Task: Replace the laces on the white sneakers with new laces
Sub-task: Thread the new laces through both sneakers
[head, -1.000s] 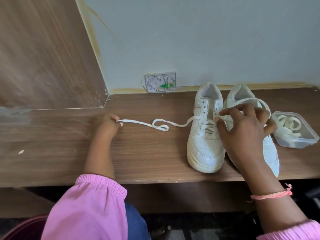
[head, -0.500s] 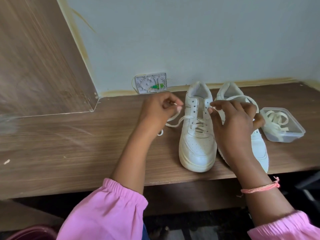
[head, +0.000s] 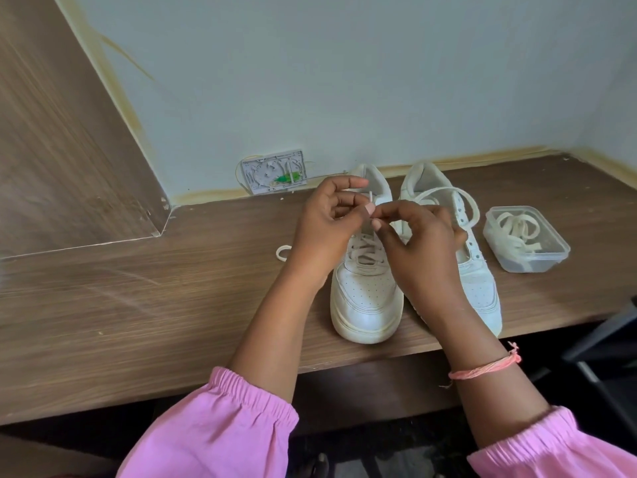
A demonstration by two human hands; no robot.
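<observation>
Left hand (head: 327, 222): pinches lace tip (head: 370, 197) above left sneaker (head: 367, 288) | Right hand (head: 422, 239): fingers curled, pinching the same lace just beside it | Right sneaker (head: 481, 281): at 3 o'clock of left one, on wooden desk (head: 138, 305) | Plastic tub of laces (head: 525, 239): further toward 3 o'clock | No legible writing.

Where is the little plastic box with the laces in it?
In the head view, the plastic box sits on the wooden desk at the far right, just beside the right sneaker.
</observation>
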